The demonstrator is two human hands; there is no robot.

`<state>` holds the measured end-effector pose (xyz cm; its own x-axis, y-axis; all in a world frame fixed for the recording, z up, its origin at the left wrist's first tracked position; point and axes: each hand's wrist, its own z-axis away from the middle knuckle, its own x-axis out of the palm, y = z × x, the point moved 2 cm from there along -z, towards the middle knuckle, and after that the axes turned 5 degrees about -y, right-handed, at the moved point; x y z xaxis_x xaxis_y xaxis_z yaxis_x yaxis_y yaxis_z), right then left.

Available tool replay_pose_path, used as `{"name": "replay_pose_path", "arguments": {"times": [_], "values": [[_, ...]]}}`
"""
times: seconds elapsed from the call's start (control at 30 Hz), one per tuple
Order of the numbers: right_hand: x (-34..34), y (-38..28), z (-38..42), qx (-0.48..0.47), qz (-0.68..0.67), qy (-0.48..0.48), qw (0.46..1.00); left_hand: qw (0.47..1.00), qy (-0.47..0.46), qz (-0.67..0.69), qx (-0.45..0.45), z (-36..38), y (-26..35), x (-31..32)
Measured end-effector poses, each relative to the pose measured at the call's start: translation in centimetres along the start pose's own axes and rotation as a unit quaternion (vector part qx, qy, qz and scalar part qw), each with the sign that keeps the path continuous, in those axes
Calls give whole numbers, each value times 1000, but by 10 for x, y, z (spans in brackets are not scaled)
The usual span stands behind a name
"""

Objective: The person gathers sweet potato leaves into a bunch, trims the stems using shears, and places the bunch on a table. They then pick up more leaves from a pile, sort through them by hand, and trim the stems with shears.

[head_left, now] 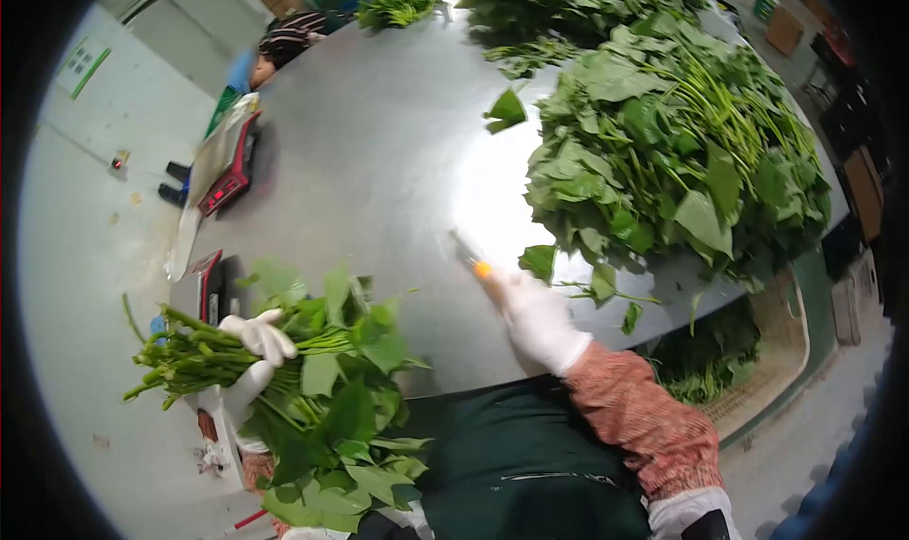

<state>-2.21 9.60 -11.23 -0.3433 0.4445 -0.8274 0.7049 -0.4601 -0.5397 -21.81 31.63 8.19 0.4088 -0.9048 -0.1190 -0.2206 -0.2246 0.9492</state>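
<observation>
My left hand (254, 351), in a white glove, is wrapped round the stems of a bunch of leafy greens (350, 417). The cut stem ends point left and the broad leaves spread toward my lap. My right hand (538, 320), also gloved in white, is closed on a small knife (482, 269) with an orange handle, held low over the metal table (379, 161). Its narrow blade points away from me. Right of the knife lie a few loose leaves (538, 261), beside a large heap of leafy stems (691, 142).
Two red-framed scales (227, 191) stand along the table's left edge. Another person's striped sleeve (289, 33) shows at the far left corner. More greens (402, 7) lie at the far end. A pale crate (786, 351) with greens sits below the right edge.
</observation>
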Motion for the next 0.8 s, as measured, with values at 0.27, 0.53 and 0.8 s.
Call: {"name": "replay_pose_path", "arguments": {"times": [0.27, 0.53, 0.8], "values": [[-70, 17, 9, 110, -560, -15, 821, 971, -186, 152, 15, -35, -36, 42], [-126, -34, 2, -89, -514, -11, 853, 934, -289, 207, -34, -56, -41, 111], [-103, -13, 19, 14, -544, 108, 832, 940, -301, 149, 61, -66, -51, 131]]}}
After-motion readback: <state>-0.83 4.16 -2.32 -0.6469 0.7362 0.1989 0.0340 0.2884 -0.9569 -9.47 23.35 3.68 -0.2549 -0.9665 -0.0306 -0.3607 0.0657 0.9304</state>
